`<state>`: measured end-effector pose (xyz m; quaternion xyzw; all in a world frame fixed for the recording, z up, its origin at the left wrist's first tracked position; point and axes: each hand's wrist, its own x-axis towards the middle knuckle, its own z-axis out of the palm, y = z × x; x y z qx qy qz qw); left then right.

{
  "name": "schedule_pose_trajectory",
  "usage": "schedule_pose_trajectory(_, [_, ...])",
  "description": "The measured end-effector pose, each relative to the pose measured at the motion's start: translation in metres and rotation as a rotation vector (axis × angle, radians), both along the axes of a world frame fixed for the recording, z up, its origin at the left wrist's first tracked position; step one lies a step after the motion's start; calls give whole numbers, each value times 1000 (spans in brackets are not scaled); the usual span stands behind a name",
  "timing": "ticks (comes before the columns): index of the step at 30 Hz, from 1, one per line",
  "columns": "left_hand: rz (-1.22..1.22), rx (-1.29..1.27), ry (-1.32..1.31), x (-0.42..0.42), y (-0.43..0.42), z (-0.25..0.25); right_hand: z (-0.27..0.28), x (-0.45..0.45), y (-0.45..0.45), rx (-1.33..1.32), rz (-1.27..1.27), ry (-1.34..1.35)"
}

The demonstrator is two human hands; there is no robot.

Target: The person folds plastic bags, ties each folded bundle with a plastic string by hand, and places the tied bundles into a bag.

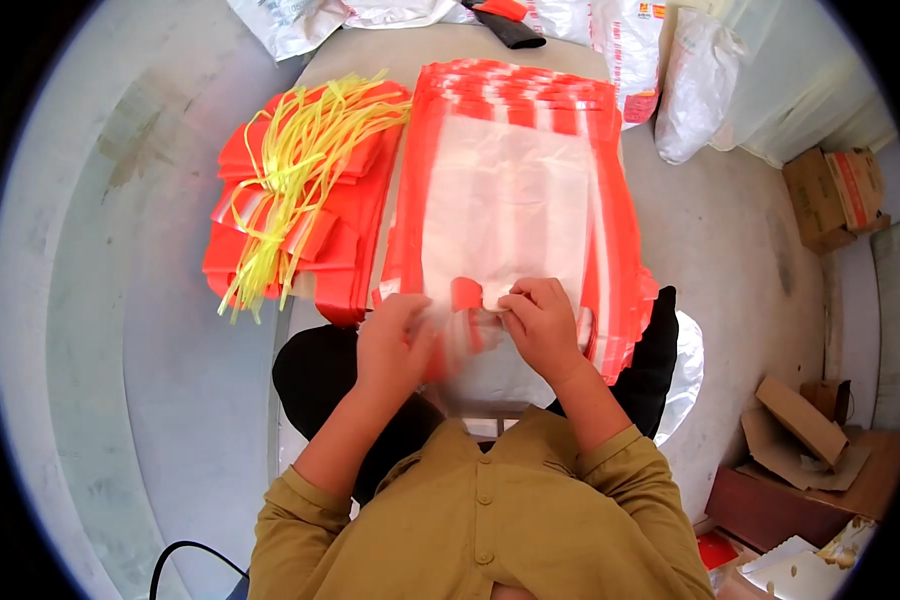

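A tall stack of orange-red and white striped plastic pieces [615, 230] lies on the table in front of me. On its top is a whitish, see-through plastic sheet [510, 190]. My right hand [545, 325] is closed, thumb and forefinger pinching the sheet's near edge. Beside it, my left hand [395, 340] is at the near left corner of the stack, its fingers smeared by motion. Between the hands a small red flap [466, 293] stands up, with blurred striped material below it. Whether the left fingers grip that material cannot be made out.
Left of the stack lie folded orange-red pieces [340, 250] with a bundle of yellow ties [295, 165] on top. White sacks [700, 80] and a dark item [510, 25] are at the far side. Cardboard boxes [835, 195] stand on the right, with an opened carton [800, 440] nearer.
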<state>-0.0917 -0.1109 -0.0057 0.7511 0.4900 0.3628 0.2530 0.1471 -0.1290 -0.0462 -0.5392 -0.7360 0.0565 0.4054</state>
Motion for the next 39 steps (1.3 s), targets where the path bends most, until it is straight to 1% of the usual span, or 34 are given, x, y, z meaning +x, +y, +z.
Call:
schedule_pose_trajectory(3, [-248,167,76,26,10,13,-5,6,-2,50,15,-90])
schedule_pose_trajectory(4, [-258,98,83,32,14,14,-7,6,-2,70,23,-121])
schedule_pose_trajectory(7, [-135,-237,-48,58,24,25,-6,7,-2,94,38,-115])
schedule_pose_trajectory(10, [-109,-530,-226,76,39,21,-4,7,-3,62,38,-132])
schedule_pose_trajectory(12, [-129,-621,-246,78,45,16,-3,7,-3,59,27,-126])
schedule_pose_trajectory(14, [-153,-647,-261,78,49,8,-3,8,-3,63,20,-104])
schedule_pose_trajectory(16, [-174,-609,-274,76,48,-2,-4,7,-3,71,22,-64])
schedule_pose_trajectory(19, [-229,-466,-169,64,45,-7,-4,7,-2,59,0,-50])
schedule_pose_trajectory(22, [-258,45,112,58,43,-6,-2,7,-1,45,-1,-47])
schedule_pose_trajectory(25, [-295,106,176,58,41,-13,4,6,1,43,-7,-32])
schedule_pose_trajectory(28, [-338,101,195,62,41,-22,6,5,0,-7,-25,-11])
schedule_pose_trajectory(31, [-352,158,212,69,44,-23,8,6,3,-30,-27,22])
schedule_pose_trajectory(34, [-368,149,255,74,48,-24,8,9,6,-31,-14,114])
schedule_pose_trajectory(37, [-327,95,244,77,51,-28,9,24,2,-134,-151,200])
schedule_pose_trajectory(39, [-283,28,131,77,50,-26,11,41,-4,-176,-234,384])
